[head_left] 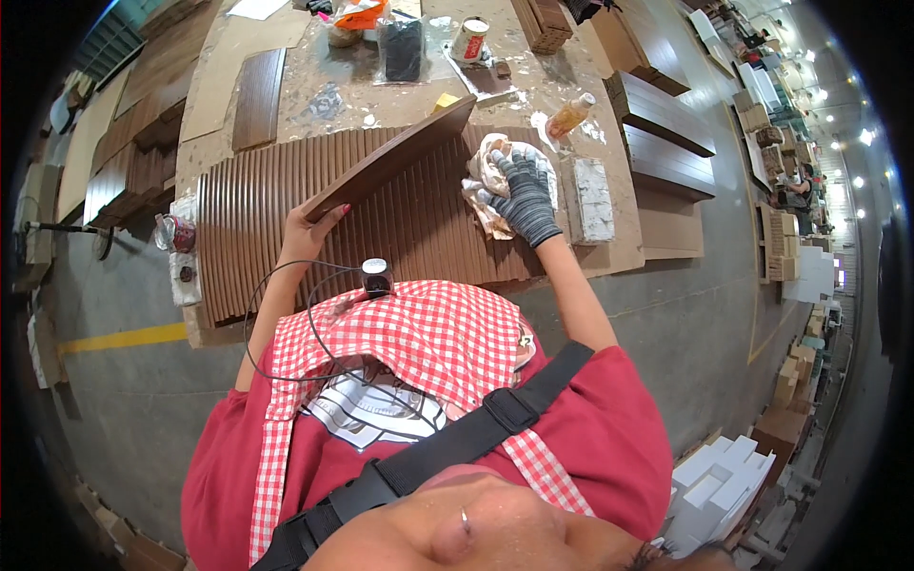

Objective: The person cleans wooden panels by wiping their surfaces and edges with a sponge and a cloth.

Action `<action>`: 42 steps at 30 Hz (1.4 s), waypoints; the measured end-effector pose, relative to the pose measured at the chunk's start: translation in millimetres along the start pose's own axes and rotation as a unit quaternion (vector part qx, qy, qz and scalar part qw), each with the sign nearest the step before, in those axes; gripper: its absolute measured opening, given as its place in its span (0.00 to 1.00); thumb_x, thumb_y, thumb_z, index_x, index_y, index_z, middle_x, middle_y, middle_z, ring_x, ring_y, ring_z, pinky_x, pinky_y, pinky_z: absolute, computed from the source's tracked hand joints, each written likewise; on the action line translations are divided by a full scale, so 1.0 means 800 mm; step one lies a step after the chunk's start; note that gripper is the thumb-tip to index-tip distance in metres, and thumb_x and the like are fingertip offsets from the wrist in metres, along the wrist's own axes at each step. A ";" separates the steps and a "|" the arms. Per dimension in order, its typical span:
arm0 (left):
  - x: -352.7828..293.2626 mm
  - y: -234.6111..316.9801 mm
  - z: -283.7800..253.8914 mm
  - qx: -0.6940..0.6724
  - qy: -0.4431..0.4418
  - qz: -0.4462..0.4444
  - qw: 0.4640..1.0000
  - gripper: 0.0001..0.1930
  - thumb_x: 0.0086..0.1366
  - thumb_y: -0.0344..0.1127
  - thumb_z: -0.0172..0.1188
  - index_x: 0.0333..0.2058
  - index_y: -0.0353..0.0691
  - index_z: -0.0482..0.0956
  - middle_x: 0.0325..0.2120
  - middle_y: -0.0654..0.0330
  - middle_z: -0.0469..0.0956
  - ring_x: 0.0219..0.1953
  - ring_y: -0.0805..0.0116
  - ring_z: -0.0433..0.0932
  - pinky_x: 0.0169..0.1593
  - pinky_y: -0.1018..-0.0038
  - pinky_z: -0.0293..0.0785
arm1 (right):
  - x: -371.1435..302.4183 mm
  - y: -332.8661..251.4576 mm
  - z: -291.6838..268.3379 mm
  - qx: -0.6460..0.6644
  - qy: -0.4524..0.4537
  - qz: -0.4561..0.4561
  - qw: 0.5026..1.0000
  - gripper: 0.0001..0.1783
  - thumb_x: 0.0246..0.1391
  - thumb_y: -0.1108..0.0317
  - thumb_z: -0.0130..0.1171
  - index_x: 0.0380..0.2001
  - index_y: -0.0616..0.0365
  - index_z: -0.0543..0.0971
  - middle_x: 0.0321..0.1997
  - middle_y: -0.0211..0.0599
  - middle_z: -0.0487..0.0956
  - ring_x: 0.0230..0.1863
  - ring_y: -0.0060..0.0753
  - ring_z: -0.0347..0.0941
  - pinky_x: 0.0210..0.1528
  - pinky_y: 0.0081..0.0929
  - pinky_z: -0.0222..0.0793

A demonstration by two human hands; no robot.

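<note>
My bare left hand (307, 228) grips the near left end of a dark brown wooden board (395, 157), which slants up and away to the right. Under it, a long row of brown boards (257, 214) stands packed on edge across the table. In a grey knit glove with pale fingertips, my right hand (526, 202) is closed over a crumpled, brown-stained white rag (486, 176). That rag lies at the right end of the row, apart from the held board.
A white-smeared block (592, 200) and a bottle of amber liquid (571, 116) are at the right. Farther back stand a can (470, 41) and a dark package (401, 52). Another board (259, 98) lies back left; stacked brown panels (662, 128) are right. A tin (175, 233) sits left.
</note>
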State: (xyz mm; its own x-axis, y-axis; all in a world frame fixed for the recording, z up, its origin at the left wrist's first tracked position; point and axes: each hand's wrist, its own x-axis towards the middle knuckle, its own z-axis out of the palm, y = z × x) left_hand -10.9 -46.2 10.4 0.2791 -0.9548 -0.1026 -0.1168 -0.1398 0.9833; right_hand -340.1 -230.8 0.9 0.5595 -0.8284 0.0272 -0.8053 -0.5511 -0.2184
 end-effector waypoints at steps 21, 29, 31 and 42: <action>-0.010 -0.022 0.010 -0.029 0.042 0.059 0.997 0.14 0.59 0.30 0.62 0.43 0.33 0.76 0.35 0.64 0.79 0.37 0.78 0.75 0.42 0.82 0.69 | 0.048 0.006 0.013 0.171 0.098 -0.126 0.972 0.16 0.49 0.69 0.56 0.44 0.53 0.77 0.45 0.43 0.76 0.47 0.44 0.72 0.52 0.34 0.65; -0.012 -0.019 0.024 -0.019 0.049 0.082 0.995 0.14 0.60 0.32 0.62 0.43 0.34 0.77 0.32 0.66 0.77 0.34 0.80 0.73 0.38 0.83 0.68 | 0.125 0.129 -0.075 0.191 0.434 0.135 0.870 0.14 0.49 0.68 0.59 0.38 0.62 0.73 0.35 0.46 0.76 0.39 0.44 0.73 0.45 0.32 0.68; -0.017 -0.023 0.010 -0.008 0.043 0.079 0.996 0.14 0.60 0.33 0.61 0.44 0.34 0.77 0.33 0.65 0.78 0.34 0.78 0.74 0.38 0.81 0.69 | 0.158 0.174 -0.075 0.106 0.499 0.032 0.859 0.13 0.47 0.72 0.58 0.38 0.61 0.73 0.37 0.47 0.75 0.41 0.44 0.72 0.47 0.31 0.66; -0.037 -0.023 -0.001 -0.027 0.064 0.048 0.996 0.14 0.59 0.30 0.61 0.44 0.33 0.77 0.35 0.61 0.80 0.38 0.74 0.77 0.41 0.79 0.72 | 0.182 0.181 -0.059 0.075 0.306 0.097 0.944 0.20 0.48 0.70 0.60 0.47 0.54 0.75 0.47 0.47 0.75 0.50 0.46 0.71 0.53 0.34 0.67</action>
State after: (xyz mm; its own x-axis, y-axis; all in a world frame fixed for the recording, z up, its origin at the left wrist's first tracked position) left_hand -16.1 -15.5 -4.5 0.3890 -0.9212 0.0100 -0.0995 -0.0312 0.9945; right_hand -384.4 -435.6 19.6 0.1494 -0.8410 0.5200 -0.8187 -0.4001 -0.4119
